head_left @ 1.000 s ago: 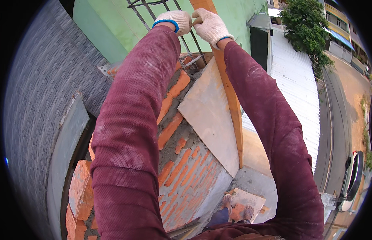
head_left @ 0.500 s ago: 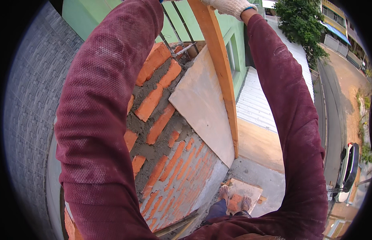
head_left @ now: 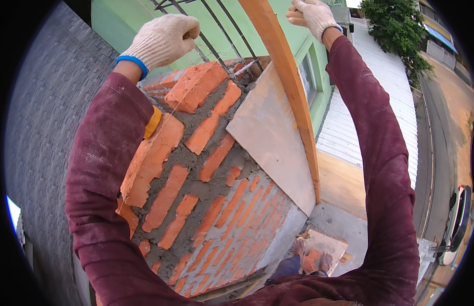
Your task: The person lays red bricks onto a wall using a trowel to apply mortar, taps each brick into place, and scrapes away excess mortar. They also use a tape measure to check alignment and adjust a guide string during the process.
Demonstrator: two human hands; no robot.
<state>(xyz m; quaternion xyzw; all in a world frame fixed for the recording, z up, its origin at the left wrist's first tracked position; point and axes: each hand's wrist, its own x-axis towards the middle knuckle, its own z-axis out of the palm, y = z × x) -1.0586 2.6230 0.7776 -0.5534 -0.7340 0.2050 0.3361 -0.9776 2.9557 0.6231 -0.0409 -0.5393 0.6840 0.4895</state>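
Observation:
My left hand (head_left: 163,42), in a white knit glove with a blue cuff, is closed above the end of the brick wall, beside the steel bars (head_left: 216,38). Whatever its curled fingers hold is too small to make out. My right hand (head_left: 312,19), gloved alike, is raised at the top edge, right of the wooden plank (head_left: 283,66), fingers drawn together; nothing in them can be made out. Below my left hand lies an orange brick (head_left: 196,85) on grey mortar (head_left: 195,176). A thin string (head_left: 145,153) runs along the top bricks.
A flat board (head_left: 270,137) leans against the wall's end beside the plank. Something yellow (head_left: 153,122) shows partly behind my left sleeve. Far below, my feet stand on a board (head_left: 331,245) near a brick. A corrugated white roof (head_left: 344,117) and a road lie right.
Both hands have come lower into view, the left one moving down from beyond the top edge to above the brick. The view has shifted, uncovering more of the wall's top.

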